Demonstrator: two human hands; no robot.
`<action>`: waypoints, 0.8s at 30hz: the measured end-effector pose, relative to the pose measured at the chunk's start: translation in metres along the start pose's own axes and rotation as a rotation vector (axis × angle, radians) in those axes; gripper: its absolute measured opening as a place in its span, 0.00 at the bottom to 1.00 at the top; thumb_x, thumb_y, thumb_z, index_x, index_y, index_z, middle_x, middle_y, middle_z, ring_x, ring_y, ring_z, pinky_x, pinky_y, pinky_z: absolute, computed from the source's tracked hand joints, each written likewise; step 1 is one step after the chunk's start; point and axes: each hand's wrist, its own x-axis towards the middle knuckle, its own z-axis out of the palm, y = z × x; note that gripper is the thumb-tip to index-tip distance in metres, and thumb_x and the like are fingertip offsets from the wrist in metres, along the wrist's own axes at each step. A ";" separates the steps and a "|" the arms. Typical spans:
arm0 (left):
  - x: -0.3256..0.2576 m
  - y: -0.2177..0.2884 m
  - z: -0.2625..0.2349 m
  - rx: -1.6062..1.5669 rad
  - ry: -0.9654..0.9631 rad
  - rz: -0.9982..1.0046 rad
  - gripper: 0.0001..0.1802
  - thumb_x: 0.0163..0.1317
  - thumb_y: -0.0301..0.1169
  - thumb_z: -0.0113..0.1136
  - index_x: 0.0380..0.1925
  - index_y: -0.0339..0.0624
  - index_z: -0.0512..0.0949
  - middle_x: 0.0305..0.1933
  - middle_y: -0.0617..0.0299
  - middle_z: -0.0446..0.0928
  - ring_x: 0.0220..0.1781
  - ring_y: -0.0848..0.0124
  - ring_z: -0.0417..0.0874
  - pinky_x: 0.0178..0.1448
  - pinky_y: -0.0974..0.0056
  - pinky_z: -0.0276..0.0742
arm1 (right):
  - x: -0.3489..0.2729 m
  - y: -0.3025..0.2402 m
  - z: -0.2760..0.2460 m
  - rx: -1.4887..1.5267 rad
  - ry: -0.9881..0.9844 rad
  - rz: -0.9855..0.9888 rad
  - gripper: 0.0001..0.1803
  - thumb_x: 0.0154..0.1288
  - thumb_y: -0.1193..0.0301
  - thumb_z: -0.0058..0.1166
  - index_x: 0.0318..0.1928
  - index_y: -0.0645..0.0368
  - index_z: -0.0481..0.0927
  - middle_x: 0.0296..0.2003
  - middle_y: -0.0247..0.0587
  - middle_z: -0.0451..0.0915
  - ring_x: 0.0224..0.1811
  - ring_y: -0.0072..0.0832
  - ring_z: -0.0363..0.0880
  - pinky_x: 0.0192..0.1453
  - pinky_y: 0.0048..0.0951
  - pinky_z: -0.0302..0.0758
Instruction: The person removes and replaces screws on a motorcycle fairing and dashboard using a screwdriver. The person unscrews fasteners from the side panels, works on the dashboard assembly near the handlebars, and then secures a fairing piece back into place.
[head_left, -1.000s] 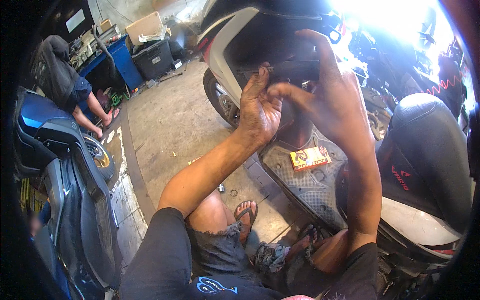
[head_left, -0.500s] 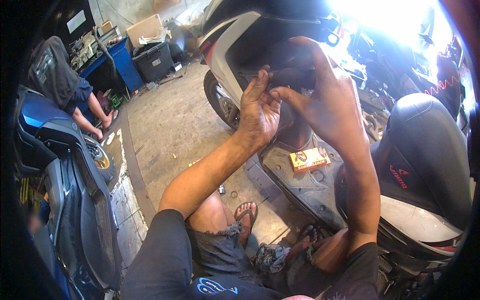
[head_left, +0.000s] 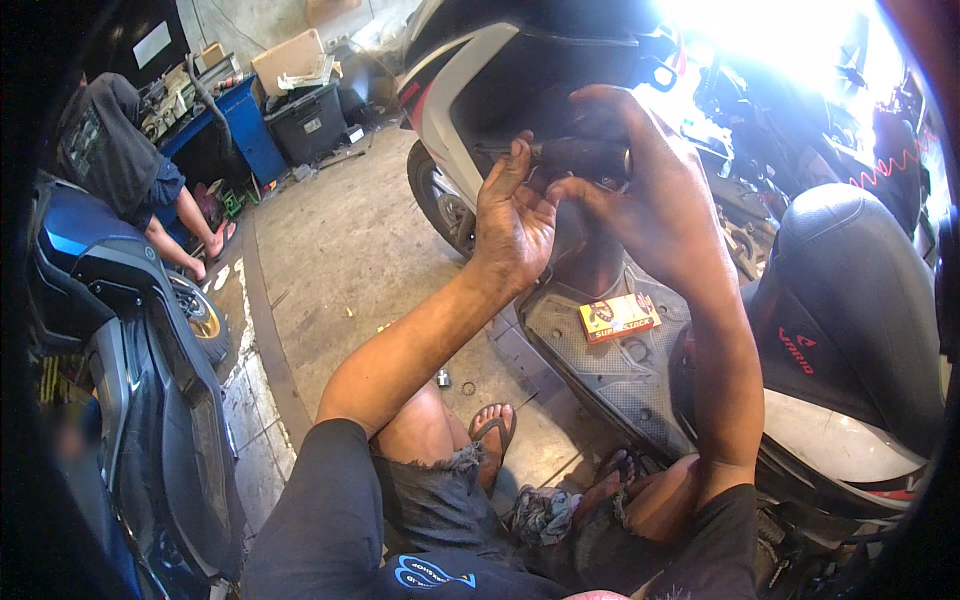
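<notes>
Concrete workshop floor [head_left: 340, 240] spreads out below me, stained and littered with a few small bits, and I sit low on it with my knees drawn up in torn dark shorts. Right in front of me stands a scooter [head_left: 470, 90] with white and dark body panels, its footboard [head_left: 600, 370] running toward me on the right and its black seat [head_left: 850, 290] rising at the near right.

I hold my left hand [head_left: 515, 215] up with the palm turned toward me and the fingers loosely spread, the fingertips touching the near end of a dark cylindrical part [head_left: 580, 157] that sits against the scooter's inner front panel. I curl my right hand [head_left: 650, 195] over that same part from the right, with the thumb and first fingers closed around it; it is gripped, though my fingers hide how much of it.

On the footboard, just below my hands, lies a small flat red and yellow box [head_left: 620, 317]. A crumpled grey rag [head_left: 545, 515] lies between my legs, beside my sandalled foot [head_left: 493, 430].

To the left stands a blue and black scooter [head_left: 120, 330]. Far left, another person [head_left: 115, 155] in dark clothes crouches near a blue cabinet [head_left: 250, 125] and a dark plastic crate [head_left: 310, 120].
</notes>
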 end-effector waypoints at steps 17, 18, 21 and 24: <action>0.006 -0.010 -0.009 0.019 -0.069 0.015 0.09 0.70 0.36 0.64 0.45 0.47 0.81 0.46 0.64 0.83 0.52 0.68 0.82 0.60 0.62 0.79 | 0.002 0.021 0.000 0.012 0.003 0.288 0.16 0.63 0.61 0.67 0.44 0.58 0.82 0.33 0.49 0.83 0.36 0.44 0.84 0.43 0.41 0.76; 0.007 -0.009 -0.009 0.021 -0.069 0.014 0.09 0.70 0.36 0.64 0.45 0.47 0.81 0.46 0.64 0.83 0.52 0.68 0.82 0.60 0.62 0.79 | 0.002 0.028 -0.001 0.072 0.001 0.162 0.15 0.61 0.66 0.68 0.45 0.59 0.81 0.37 0.48 0.84 0.39 0.43 0.84 0.45 0.40 0.77; 0.006 -0.008 -0.009 0.024 -0.052 0.023 0.09 0.70 0.36 0.63 0.46 0.47 0.80 0.46 0.65 0.82 0.52 0.69 0.82 0.60 0.62 0.79 | -0.001 0.032 -0.003 0.162 -0.042 0.042 0.16 0.55 0.74 0.68 0.45 0.60 0.81 0.43 0.46 0.83 0.44 0.42 0.85 0.48 0.39 0.78; 0.007 -0.012 -0.008 0.035 -0.044 0.037 0.10 0.70 0.36 0.63 0.47 0.48 0.80 0.46 0.65 0.82 0.52 0.70 0.81 0.61 0.62 0.78 | -0.001 0.036 -0.001 0.193 -0.069 0.011 0.19 0.54 0.76 0.69 0.46 0.60 0.80 0.46 0.47 0.82 0.49 0.43 0.84 0.50 0.39 0.79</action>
